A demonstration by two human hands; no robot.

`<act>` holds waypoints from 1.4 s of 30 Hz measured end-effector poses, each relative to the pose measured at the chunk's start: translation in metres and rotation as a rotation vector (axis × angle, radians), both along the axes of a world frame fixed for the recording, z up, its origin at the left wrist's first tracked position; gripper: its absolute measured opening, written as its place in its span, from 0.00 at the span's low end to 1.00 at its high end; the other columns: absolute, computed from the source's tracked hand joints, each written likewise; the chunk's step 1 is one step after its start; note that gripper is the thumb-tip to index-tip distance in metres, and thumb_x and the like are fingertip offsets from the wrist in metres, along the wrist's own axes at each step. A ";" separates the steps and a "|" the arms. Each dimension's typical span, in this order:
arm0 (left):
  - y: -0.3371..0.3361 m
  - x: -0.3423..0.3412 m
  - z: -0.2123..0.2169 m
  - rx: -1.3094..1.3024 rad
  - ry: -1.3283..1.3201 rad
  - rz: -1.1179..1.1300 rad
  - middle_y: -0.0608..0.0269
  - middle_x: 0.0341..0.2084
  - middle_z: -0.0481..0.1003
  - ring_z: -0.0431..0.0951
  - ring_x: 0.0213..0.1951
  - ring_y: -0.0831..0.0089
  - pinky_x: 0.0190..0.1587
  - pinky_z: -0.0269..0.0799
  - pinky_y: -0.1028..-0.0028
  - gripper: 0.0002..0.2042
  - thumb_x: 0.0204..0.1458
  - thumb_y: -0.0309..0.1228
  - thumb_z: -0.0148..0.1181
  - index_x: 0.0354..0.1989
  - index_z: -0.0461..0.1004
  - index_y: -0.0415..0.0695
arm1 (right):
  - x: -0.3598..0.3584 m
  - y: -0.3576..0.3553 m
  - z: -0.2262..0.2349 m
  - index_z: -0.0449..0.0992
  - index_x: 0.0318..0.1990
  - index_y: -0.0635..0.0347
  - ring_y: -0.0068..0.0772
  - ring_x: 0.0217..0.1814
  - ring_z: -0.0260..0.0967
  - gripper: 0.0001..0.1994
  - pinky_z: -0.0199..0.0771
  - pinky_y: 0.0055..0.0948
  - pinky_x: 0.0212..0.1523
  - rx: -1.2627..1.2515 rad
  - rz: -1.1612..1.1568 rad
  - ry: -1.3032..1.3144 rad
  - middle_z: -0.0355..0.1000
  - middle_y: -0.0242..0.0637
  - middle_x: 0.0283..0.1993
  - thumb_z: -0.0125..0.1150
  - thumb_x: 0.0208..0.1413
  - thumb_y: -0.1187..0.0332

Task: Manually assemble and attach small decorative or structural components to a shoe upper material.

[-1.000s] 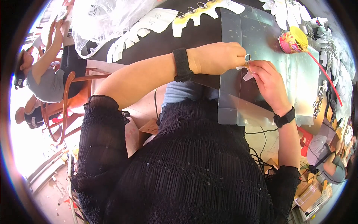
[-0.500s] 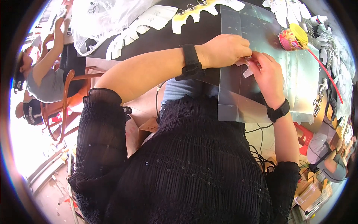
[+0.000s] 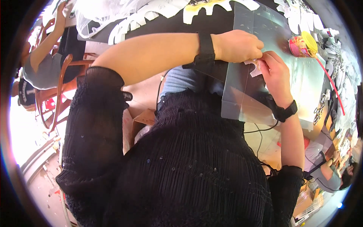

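My left hand (image 3: 239, 46) reaches across from the left, its fingers closed in a pinch. Their tips meet those of my right hand (image 3: 276, 73) over a clear plastic sheet (image 3: 242, 100). Between the hands is a small white piece with a curved notch (image 3: 256, 70), held by my right thumb and fingers. Its upper part is hidden by my fingers, and what my left fingertips pinch there is too small to make out. Both wrists wear black bands.
A red tub with a yellow lid (image 3: 299, 47) stands on the sheet, with a red stick (image 3: 332, 85) beside it. White scalloped strips (image 3: 149, 16) and a plastic bag (image 3: 102, 15) lie at the far left. A metal chain (image 3: 320, 109) lies at right. Other people sit on both sides.
The whole view has shifted slightly, so the table things sit a little higher and farther right. My hands stay together at the white piece, with small finger movements.
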State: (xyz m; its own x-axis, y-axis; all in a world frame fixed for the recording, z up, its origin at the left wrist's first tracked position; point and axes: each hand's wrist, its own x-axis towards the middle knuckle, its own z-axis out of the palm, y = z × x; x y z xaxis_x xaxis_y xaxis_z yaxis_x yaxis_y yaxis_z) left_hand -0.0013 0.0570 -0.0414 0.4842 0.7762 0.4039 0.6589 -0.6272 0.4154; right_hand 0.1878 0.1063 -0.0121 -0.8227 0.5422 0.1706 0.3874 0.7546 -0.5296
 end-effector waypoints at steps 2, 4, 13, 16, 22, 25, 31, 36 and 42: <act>0.002 -0.002 0.004 0.002 0.033 -0.026 0.63 0.25 0.65 0.70 0.32 0.63 0.32 0.70 0.67 0.06 0.46 0.31 0.57 0.25 0.68 0.43 | 0.002 0.006 0.000 0.73 0.35 0.61 0.45 0.36 0.67 0.05 0.68 0.37 0.36 0.019 0.062 -0.007 0.69 0.39 0.34 0.54 0.50 0.74; 0.004 -0.004 0.006 0.065 0.152 -0.108 0.62 0.27 0.66 0.71 0.34 0.64 0.33 0.71 0.68 0.05 0.46 0.30 0.56 0.25 0.68 0.42 | 0.002 0.010 0.000 0.72 0.35 0.62 0.45 0.37 0.67 0.05 0.68 0.37 0.37 0.038 0.126 -0.014 0.69 0.39 0.35 0.54 0.50 0.74; 0.013 -0.010 0.007 0.102 0.230 -0.218 0.60 0.28 0.66 0.70 0.36 0.63 0.34 0.72 0.68 0.06 0.46 0.29 0.55 0.27 0.67 0.40 | 0.001 0.018 0.000 0.71 0.36 0.64 0.46 0.38 0.66 0.05 0.67 0.37 0.38 0.060 0.264 -0.012 0.68 0.41 0.36 0.52 0.50 0.77; 0.015 -0.010 0.004 0.113 0.187 -0.212 0.60 0.28 0.66 0.70 0.36 0.63 0.34 0.72 0.68 0.06 0.47 0.29 0.55 0.28 0.68 0.40 | 0.002 0.018 -0.001 0.71 0.35 0.64 0.46 0.38 0.66 0.05 0.67 0.36 0.38 0.042 0.254 -0.005 0.68 0.41 0.37 0.52 0.50 0.77; 0.012 -0.009 0.009 0.040 0.219 -0.195 0.61 0.28 0.66 0.70 0.37 0.63 0.34 0.72 0.68 0.07 0.46 0.29 0.57 0.29 0.68 0.40 | 0.004 0.017 -0.002 0.71 0.35 0.63 0.45 0.39 0.66 0.05 0.67 0.36 0.39 0.022 0.227 0.005 0.68 0.40 0.37 0.52 0.50 0.77; 0.011 -0.007 0.010 0.042 0.172 -0.194 0.62 0.28 0.66 0.71 0.37 0.64 0.33 0.72 0.68 0.07 0.45 0.30 0.58 0.28 0.68 0.40 | 0.005 0.018 -0.003 0.71 0.35 0.63 0.45 0.39 0.67 0.05 0.68 0.35 0.39 0.046 0.244 0.004 0.68 0.40 0.37 0.52 0.50 0.77; 0.011 -0.009 0.008 0.101 0.207 -0.195 0.62 0.28 0.66 0.71 0.36 0.64 0.33 0.72 0.68 0.07 0.46 0.30 0.57 0.28 0.68 0.40 | 0.005 0.017 -0.002 0.72 0.35 0.62 0.45 0.39 0.67 0.05 0.69 0.35 0.38 0.059 0.231 -0.001 0.69 0.40 0.36 0.52 0.50 0.77; 0.008 -0.011 0.011 0.108 0.221 -0.222 0.60 0.29 0.68 0.73 0.36 0.63 0.34 0.73 0.68 0.05 0.46 0.28 0.54 0.28 0.70 0.40 | 0.006 0.016 0.002 0.72 0.35 0.62 0.44 0.39 0.68 0.06 0.69 0.34 0.39 0.039 0.234 0.007 0.70 0.40 0.37 0.52 0.48 0.78; -0.011 -0.015 0.016 -0.045 0.186 -0.178 0.58 0.34 0.70 0.73 0.39 0.61 0.38 0.73 0.67 0.06 0.45 0.26 0.57 0.32 0.72 0.39 | 0.017 0.019 0.006 0.72 0.38 0.64 0.42 0.40 0.68 0.09 0.69 0.30 0.41 -0.118 0.232 -0.003 0.70 0.40 0.39 0.51 0.48 0.81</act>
